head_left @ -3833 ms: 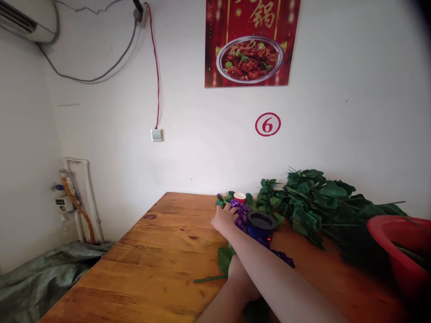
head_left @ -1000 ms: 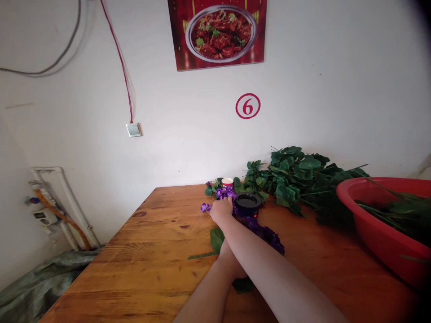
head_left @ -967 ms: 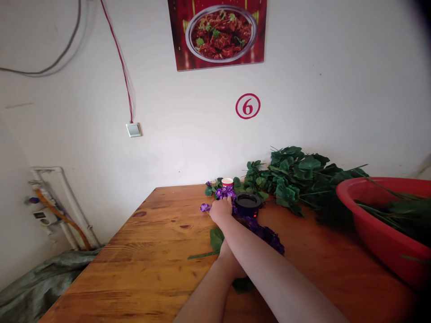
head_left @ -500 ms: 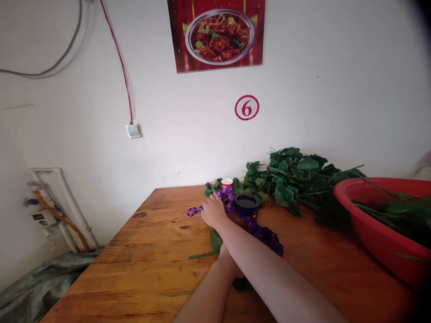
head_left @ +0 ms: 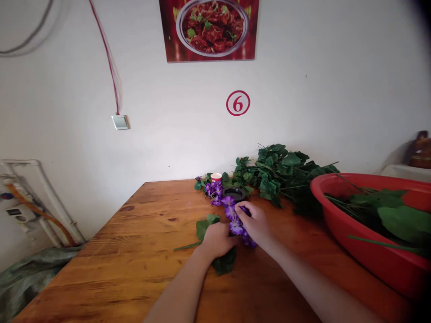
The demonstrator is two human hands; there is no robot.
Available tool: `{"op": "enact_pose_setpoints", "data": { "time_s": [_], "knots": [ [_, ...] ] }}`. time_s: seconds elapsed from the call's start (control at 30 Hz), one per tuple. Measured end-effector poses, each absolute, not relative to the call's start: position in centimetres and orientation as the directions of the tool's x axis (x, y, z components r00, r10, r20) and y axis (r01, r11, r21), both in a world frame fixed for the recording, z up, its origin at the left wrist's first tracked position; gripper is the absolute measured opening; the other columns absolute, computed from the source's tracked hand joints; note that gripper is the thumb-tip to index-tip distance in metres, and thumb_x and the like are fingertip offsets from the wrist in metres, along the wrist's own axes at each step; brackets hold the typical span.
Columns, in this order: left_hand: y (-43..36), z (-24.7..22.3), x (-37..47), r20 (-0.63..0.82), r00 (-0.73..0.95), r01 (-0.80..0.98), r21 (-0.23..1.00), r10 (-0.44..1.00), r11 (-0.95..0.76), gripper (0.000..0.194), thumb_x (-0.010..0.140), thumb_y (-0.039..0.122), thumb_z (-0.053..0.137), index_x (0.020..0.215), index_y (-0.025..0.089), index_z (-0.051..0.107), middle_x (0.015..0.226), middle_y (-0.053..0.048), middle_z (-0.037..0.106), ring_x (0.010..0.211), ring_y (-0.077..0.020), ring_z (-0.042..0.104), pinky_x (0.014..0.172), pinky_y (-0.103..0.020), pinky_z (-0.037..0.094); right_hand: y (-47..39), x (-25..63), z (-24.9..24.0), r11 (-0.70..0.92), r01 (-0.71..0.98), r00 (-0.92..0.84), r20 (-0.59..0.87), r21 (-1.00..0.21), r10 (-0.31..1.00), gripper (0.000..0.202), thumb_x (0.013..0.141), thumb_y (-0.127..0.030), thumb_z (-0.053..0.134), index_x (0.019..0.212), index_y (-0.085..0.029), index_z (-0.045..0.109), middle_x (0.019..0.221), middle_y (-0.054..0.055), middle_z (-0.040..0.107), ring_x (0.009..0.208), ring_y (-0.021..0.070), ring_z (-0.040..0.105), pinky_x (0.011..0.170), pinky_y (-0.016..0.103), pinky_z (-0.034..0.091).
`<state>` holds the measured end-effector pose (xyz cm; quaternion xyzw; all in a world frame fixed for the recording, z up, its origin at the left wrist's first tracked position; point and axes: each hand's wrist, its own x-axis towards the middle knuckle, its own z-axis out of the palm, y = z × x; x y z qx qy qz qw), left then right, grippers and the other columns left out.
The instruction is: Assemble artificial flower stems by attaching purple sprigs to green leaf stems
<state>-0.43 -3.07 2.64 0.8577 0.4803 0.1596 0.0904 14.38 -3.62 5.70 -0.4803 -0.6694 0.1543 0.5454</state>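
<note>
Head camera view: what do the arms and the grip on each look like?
The left grip and right grip are human hands, without gloves. The left forearm and right forearm show no sleeve, watch, cable or marking. Any ring would be too small to make out.

A brown wooden table (head_left: 134, 260) with darker knots and grain carries everything. At its far edge, a red cup (head_left: 216, 177) with a pale inside stands among green leaves, just behind a purple flower cluster (head_left: 214, 192). Right of the cluster sits a round black dish (head_left: 235, 194). Farther right lies a dark green foliage pile (head_left: 283, 166); a red basin (head_left: 357, 244) stands at the right. A leafy green stem (head_left: 202, 228) lies near the middle.
</note>
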Motion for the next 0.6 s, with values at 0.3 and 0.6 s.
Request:
{"op": "enact_pose_setpoints", "data": {
  "time_s": [0.3, 0.6],
  "knots": [
    [-3.2, 3.4, -0.5, 0.232, 0.482, 0.757, 0.375, 0.845, -0.535, 0.039, 0.083, 0.057, 0.05, 0.078, 0.022, 0.067, 0.071, 0.0, 0.065, 0.066, -0.0152, 0.058, 0.058, -0.023, 0.033, -2.4, 18.7, 5.3, 0.542, 0.681, -0.097, 0.673, -0.492, 0.733, 0.012, 0.085, -0.017, 0.049, 0.082, -0.019, 0.061, 0.084, 0.004, 0.063, 0.083, 0.0197, 0.057, 0.075, 0.032, 0.044],
    [-3.5, 3.7, 0.2, 0.232, 0.452, 0.765, 0.395, 0.861, -0.508, 0.042, 0.075, 0.057, 0.059, 0.09, 0.019, 0.069, 0.083, -0.005, 0.069, 0.076, -0.0208, 0.062, 0.063, -0.026, 0.039, -3.8, 16.0, 4.9, 0.648, 0.736, -0.316, 0.749, -0.194, 0.582, 0.016, 0.09, -0.016, 0.048, 0.095, -0.017, 0.064, 0.091, 0.011, 0.059, 0.092, 0.0259, 0.047, 0.082, 0.04, 0.044]
  ]
}}
